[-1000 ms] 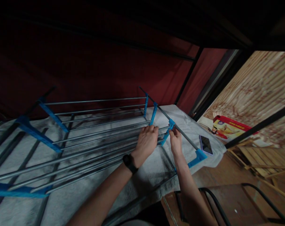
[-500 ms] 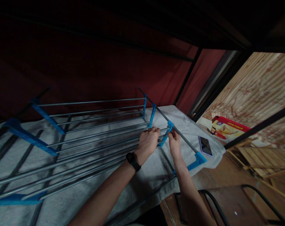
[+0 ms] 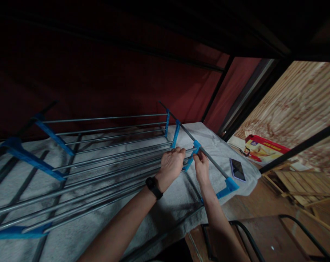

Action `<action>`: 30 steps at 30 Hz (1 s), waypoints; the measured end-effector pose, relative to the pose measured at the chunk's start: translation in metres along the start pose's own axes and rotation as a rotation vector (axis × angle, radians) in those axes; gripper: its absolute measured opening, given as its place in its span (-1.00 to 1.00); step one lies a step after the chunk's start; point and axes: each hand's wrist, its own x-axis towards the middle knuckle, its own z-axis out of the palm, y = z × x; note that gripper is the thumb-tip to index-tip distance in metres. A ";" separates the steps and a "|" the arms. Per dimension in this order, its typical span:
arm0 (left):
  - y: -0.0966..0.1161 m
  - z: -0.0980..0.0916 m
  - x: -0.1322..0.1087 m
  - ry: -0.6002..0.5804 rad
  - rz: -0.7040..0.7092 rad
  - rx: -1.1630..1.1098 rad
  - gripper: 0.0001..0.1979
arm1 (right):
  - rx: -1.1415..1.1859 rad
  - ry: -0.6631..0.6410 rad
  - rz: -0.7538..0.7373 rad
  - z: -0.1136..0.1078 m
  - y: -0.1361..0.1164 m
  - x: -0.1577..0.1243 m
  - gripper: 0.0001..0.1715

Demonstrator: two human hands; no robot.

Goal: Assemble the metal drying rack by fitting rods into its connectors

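A rack of grey metal tubes joined by blue plastic brackets lies across a grey cloth. My left hand, a dark watch on its wrist, is closed around tube ends near the right side of the rack. Just right of it, my right hand pinches the blue bracket where a tube meets it. The fingertips of both hands are partly hidden. A further blue bracket sits at the near right end of the side pole.
A phone lies on the grey cloth to the right. Beyond stand a red and yellow box and a folded wooden piece. A chair is at the lower right. Dark frame bars surround the cloth-covered surface.
Almost nothing differs. My right hand has shifted very slightly left at the bracket, and the rack's left end sits a little farther left in view.
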 end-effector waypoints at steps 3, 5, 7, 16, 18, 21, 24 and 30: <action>0.000 0.001 0.000 0.008 0.007 0.009 -0.63 | 0.003 -0.003 -0.011 0.000 0.000 0.000 -0.49; 0.001 0.001 0.000 -0.001 0.012 0.017 -0.62 | -0.006 -0.005 -0.019 0.000 0.001 0.000 -0.52; 0.001 0.001 0.000 -0.010 0.014 0.026 -0.61 | -0.017 -0.010 -0.022 0.000 0.001 0.000 -0.54; 0.000 0.006 -0.001 0.018 0.047 0.096 -0.62 | 0.002 -0.010 0.002 0.001 0.000 -0.001 -0.54; -0.001 0.008 -0.002 0.019 0.065 0.108 -0.62 | 0.005 -0.006 0.006 0.001 -0.001 -0.001 -0.52; -0.001 0.009 -0.003 0.023 0.074 0.116 -0.63 | 0.015 0.004 0.013 0.002 -0.001 -0.001 -0.49; -0.001 0.009 -0.003 0.036 0.072 0.115 -0.64 | 0.025 -0.004 0.014 0.002 -0.001 -0.001 -0.47; -0.002 0.008 -0.002 0.040 0.082 0.103 -0.64 | 0.012 -0.023 0.011 0.000 -0.001 0.000 -0.48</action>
